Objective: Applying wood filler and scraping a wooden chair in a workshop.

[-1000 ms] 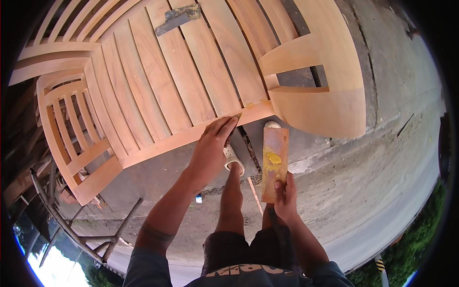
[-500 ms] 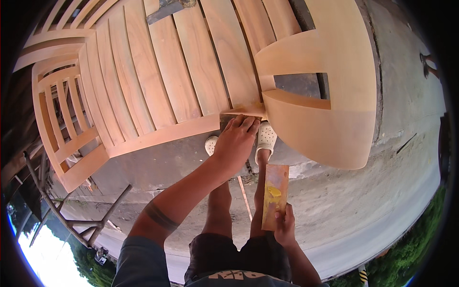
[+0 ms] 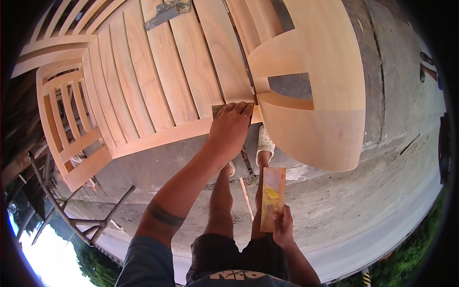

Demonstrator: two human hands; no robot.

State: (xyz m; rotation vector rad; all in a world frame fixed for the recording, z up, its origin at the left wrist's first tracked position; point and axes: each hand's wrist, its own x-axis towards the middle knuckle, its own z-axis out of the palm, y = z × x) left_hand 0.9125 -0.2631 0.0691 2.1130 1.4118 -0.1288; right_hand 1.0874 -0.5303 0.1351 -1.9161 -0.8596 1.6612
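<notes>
My left hand (image 3: 231,125) presses a thin, dark, stained spreader blade (image 3: 218,110) against the front rail of a pale wooden bench (image 3: 158,138), where the seat meets the right armrest. The fingers lie closed over the blade and hide most of it. Lower down, my right hand (image 3: 283,225) grips the bottom end of a small rectangular wooden board (image 3: 274,184). A dab of yellow paste (image 3: 272,194) sits on the board's smeared face. The board is held upright in front of my right shin, apart from the bench.
A grey, paste-smeared metal sheet (image 3: 165,14) rests on the seat slats. The broad right armrest (image 3: 315,134) curves toward me. Wooden poles (image 3: 91,222) stand at the left over the concrete floor (image 3: 325,210). At the far right another person's feet (image 3: 425,69) show.
My left hand and the blade have shifted slightly left and up in the picture, following the rail. My left foot has stepped back toward me. The right hand still holds the board.
</notes>
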